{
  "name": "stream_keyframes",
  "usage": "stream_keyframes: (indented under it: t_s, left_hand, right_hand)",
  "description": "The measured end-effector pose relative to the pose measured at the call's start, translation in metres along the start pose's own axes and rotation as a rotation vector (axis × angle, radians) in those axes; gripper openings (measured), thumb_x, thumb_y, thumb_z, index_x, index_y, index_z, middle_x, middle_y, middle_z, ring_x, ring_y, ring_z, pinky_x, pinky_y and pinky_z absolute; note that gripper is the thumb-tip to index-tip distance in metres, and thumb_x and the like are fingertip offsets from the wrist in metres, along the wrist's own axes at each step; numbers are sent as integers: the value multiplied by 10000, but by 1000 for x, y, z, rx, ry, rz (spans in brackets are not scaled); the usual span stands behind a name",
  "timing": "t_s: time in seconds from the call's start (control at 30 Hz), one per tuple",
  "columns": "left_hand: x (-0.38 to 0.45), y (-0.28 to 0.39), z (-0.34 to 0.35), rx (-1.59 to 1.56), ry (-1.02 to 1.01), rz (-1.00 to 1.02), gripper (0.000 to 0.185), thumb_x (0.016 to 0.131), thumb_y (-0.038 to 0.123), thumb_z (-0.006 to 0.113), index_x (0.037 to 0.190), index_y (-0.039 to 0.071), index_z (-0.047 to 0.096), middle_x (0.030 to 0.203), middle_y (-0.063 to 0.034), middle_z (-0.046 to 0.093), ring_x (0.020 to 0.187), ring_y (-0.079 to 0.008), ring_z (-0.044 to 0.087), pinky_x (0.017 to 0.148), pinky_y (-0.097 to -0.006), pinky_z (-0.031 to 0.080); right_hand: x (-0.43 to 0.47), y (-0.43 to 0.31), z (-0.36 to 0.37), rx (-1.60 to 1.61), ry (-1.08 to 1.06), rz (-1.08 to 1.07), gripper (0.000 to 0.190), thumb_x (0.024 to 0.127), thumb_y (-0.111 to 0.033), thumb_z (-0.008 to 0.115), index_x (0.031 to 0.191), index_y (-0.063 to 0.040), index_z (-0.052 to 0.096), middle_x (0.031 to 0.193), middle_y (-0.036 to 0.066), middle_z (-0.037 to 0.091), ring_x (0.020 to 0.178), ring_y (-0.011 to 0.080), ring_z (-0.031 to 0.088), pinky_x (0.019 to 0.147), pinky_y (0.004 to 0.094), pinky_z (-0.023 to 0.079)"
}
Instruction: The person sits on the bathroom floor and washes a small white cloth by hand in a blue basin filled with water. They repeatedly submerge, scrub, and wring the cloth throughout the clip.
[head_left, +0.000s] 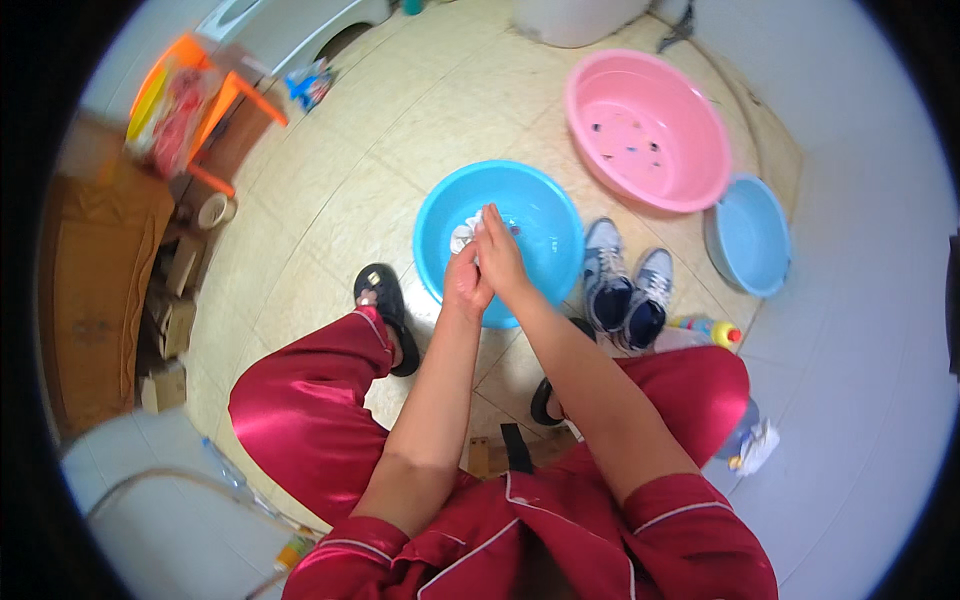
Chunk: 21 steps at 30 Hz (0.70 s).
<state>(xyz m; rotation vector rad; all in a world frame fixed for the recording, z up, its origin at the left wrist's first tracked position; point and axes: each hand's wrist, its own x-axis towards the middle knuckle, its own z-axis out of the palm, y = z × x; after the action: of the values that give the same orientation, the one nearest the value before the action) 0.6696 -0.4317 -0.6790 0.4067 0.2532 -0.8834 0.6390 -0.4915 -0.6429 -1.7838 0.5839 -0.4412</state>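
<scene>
Over a round blue plastic basin (551, 289) on the floor, my left hand (466, 281) and my right hand (499, 255) are pressed together, palm to palm. A white cloth (463, 235) is pinched between them, bunched out on the left side of the fingers. How much of it lies between the palms is hidden. A small dark reddish thing (514, 230) shows inside the basin, just right of my fingers.
A pink basin (652, 105) holding small bits and a smaller blue basin (750, 236) stand at the right. Sneakers (609, 274) and a yellow bottle (724, 334) are nearer. Cardboard boxes (178, 328) and an orange plastic stool (217, 116) are at the left.
</scene>
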Motion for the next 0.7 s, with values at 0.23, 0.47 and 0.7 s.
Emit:
stream_keyframes:
  t_s: [0.23, 0.47, 0.7]
  left_hand:
    - [-27, 34, 48, -5, -492, -120, 350, 931, 266, 372, 1210, 74, 459, 1233, -100, 495, 1098, -236, 489, 939, -356, 386]
    - [-49, 21, 87, 172, -34, 58, 289, 935, 230, 352, 1090, 46, 513, 1106, -119, 557, 994, -258, 542, 869, -384, 436]
    - [-41, 24, 52, 409, -202, 48, 319, 930, 207, 341, 1173, 50, 475, 1134, -121, 548, 1032, -251, 525, 905, -360, 407]
  right_hand:
    - [-21, -62, -1, -106, 20, -178, 441, 897, -219, 384, 1222, 79, 402, 1276, 292, 386, 1229, 377, 350, 1034, 397, 269]
    - [-36, -88, -29, -120, 70, -400, 317, 810, -200, 482, 996, 57, 468, 1040, 283, 482, 1024, 447, 436, 874, 481, 363]
    - [-30, -59, -12, -121, 171, -122, 434, 873, -245, 407, 1181, 55, 465, 1188, 278, 479, 1128, 403, 448, 966, 420, 350]
